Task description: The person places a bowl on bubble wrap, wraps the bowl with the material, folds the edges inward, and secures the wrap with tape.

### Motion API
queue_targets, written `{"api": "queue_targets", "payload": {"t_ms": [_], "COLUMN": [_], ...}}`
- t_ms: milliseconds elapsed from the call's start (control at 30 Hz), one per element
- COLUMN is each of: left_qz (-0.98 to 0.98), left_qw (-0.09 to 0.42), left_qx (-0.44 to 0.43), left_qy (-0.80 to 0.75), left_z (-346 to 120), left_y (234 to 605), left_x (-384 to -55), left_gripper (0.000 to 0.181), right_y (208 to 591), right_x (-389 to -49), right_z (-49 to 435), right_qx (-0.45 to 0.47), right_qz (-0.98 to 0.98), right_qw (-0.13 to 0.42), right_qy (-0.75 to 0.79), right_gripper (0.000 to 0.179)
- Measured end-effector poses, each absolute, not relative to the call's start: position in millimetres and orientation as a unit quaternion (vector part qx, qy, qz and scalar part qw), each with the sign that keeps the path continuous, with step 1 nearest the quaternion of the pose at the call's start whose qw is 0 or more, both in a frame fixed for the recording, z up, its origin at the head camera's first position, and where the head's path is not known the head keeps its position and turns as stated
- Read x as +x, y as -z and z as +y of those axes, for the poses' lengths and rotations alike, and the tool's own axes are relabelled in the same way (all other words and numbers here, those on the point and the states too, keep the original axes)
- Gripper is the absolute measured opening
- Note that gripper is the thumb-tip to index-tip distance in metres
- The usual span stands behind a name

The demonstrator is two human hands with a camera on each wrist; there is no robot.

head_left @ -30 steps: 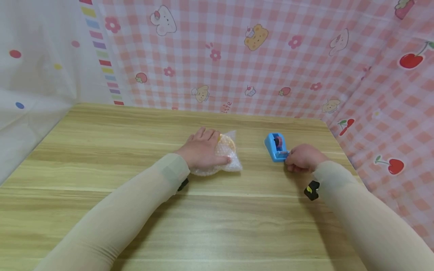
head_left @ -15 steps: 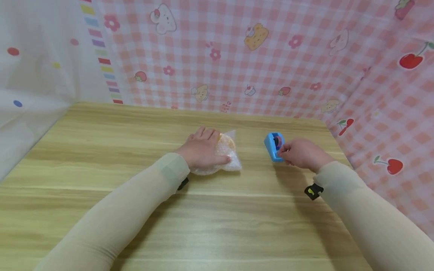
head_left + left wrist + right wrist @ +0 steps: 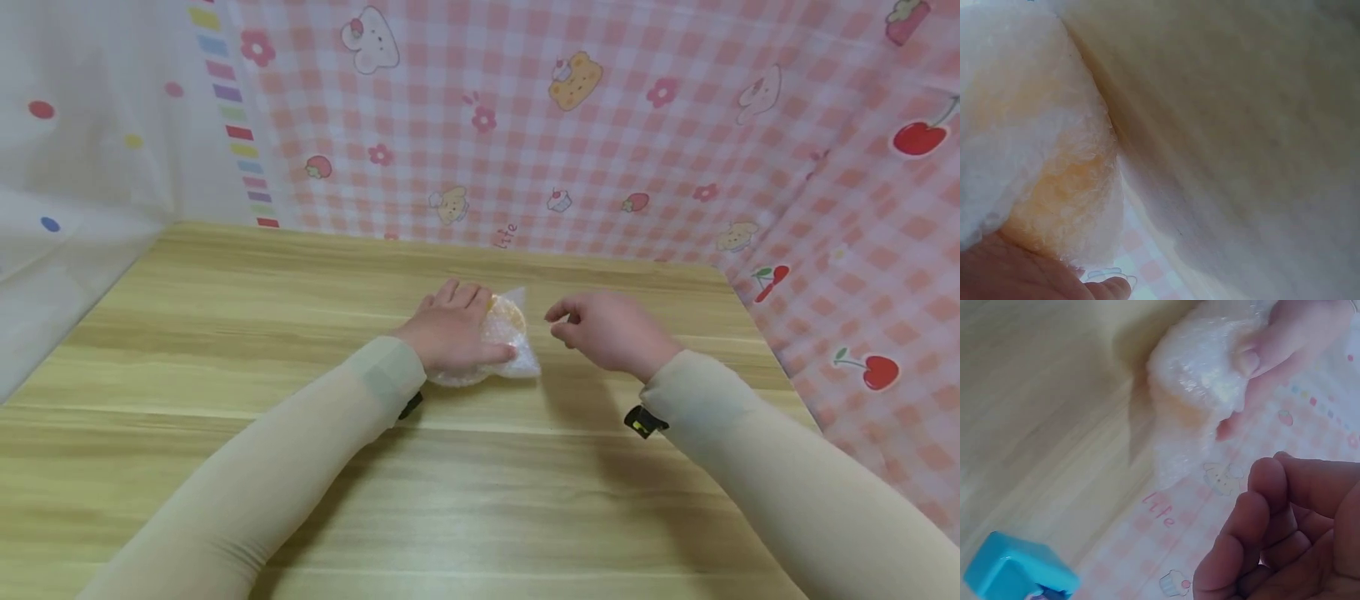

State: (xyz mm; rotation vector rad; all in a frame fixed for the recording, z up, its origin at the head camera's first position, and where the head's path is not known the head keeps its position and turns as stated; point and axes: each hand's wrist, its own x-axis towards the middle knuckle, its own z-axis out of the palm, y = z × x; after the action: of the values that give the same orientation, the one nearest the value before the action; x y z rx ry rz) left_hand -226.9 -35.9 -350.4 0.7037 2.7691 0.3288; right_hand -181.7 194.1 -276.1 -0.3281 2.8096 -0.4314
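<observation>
A bubble-wrapped package (image 3: 510,333), with something yellow-orange showing through, lies on the wooden table. My left hand (image 3: 453,333) rests over it from the left, fingers spread across the top and thumb (image 3: 1250,361) pressing the wrap. In the left wrist view the wrapped bundle (image 3: 1066,200) sits close against the hand. My right hand (image 3: 611,329) hovers just right of the package, thumb and forefinger brought together at the tips in a pinch. Tape between them is too thin and clear to make out. The blue tape dispenser (image 3: 1016,569) is hidden behind that hand in the head view.
The wood-grain table (image 3: 450,492) stretches towards me and to the left. A pink checked cloth (image 3: 495,108) with cartoon prints hangs along the back and right edges; a whitish dotted sheet (image 3: 82,167) hangs on the left.
My right hand, first at the dispenser's cutting edge, has lifted off pinching and moved left towards the package, covering the dispenser in the head view. My left hand has stayed on the package.
</observation>
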Motion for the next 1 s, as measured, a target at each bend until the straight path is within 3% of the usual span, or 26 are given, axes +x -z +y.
{"api": "queue_targets", "payload": {"t_ms": [367, 633, 1000], "left_qz": [0.954, 0.953, 0.953], "left_qw": [0.136, 0.135, 0.135], "left_qx": [0.243, 0.244, 0.243], "left_qy": [-0.115, -0.116, -0.117], "left_z": [-36.7, -36.7, -37.8], "left_y": [352.2, 350.6, 348.6], "left_x": [-228.6, -227.7, -226.1], "left_gripper": [0.115, 0.114, 0.114], "right_y": [274.3, 275.2, 283.4], "right_x": [-195.6, -208.1, -222.3], "right_z": [174.4, 165.3, 153.3], "right_qx": [-0.12, -0.105, -0.097], "right_qz": [0.97, 0.962, 0.955], "right_qw": [0.139, 0.182, 0.2], "right_qy": [0.158, 0.176, 0.197], "right_gripper": [0.023, 0.025, 0.023]}}
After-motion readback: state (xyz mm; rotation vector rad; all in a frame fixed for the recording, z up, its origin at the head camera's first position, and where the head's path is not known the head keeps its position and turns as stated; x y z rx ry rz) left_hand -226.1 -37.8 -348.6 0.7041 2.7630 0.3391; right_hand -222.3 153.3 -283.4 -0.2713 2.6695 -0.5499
